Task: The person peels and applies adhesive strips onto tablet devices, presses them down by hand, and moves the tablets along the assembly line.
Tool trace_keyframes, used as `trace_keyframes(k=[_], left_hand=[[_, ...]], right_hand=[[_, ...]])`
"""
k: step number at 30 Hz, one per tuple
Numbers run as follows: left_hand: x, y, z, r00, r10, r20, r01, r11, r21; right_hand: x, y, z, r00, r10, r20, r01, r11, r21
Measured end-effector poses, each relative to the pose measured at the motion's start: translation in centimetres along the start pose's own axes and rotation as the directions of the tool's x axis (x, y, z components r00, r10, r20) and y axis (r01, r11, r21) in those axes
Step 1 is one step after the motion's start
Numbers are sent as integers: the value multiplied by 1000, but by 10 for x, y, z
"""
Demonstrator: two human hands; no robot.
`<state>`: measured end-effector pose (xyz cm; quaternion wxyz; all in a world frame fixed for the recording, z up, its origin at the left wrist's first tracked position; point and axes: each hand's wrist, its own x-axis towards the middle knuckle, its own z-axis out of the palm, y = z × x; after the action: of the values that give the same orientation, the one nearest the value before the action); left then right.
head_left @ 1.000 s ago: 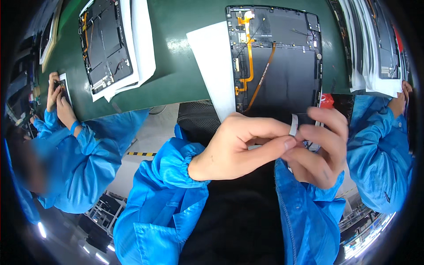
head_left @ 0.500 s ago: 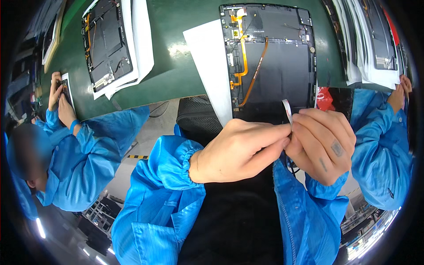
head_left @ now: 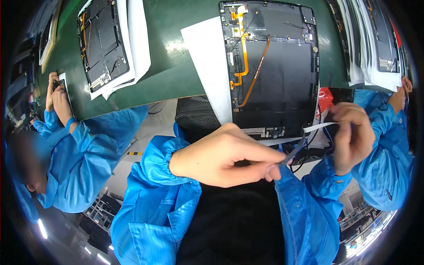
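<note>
1. Dark adhesive-looking strip (head_left: 295, 153) hangs between the hands, by the lower right corner of the black device housing (head_left: 287, 88).
2. Its white backing (head_left: 319, 126) looks partly peeled, not yet fully separated; the housing's orange flex cable (head_left: 245, 57) is already seated.
3. Left hand (head_left: 216, 154): thumb and index pinched narrow on the dark end.
4. Right hand (head_left: 358, 138): blurred fingertips gripping the backing's free end.

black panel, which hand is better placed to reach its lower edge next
Probably the left hand: it shows just below the black panel, pinching the grey strip; the right hand, holding the white strip, sits right of the panel.
</note>
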<state>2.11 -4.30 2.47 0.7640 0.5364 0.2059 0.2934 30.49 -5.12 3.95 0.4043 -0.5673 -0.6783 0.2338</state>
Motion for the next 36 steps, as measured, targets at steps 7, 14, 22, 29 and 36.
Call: trace_keyframes(k=[7, 14, 22, 29, 36], left_hand=[[-3, 6, -8, 996, 35, 87, -26, 995, -96], [1, 21, -4, 997, 41, 71, -42, 999, 3], [-2, 38, -7, 996, 46, 80, -53, 994, 97], [4, 0, -29, 967, 253, -14, -68, 312, 948], [9, -13, -31, 983, 186, 3, -34, 163, 986]], right_hand=[[-37, 32, -93, 828, 561, 5, -410, 611, -678], [2, -32, -21, 972, -140, 189, 183, 956, -231], [23, -59, 24, 792, -540, 286, 495, 841, 218], [54, -35, 40, 796, -510, 326, 467, 860, 206], [89, 3, 49, 924, -259, 280, 270, 963, -1]])
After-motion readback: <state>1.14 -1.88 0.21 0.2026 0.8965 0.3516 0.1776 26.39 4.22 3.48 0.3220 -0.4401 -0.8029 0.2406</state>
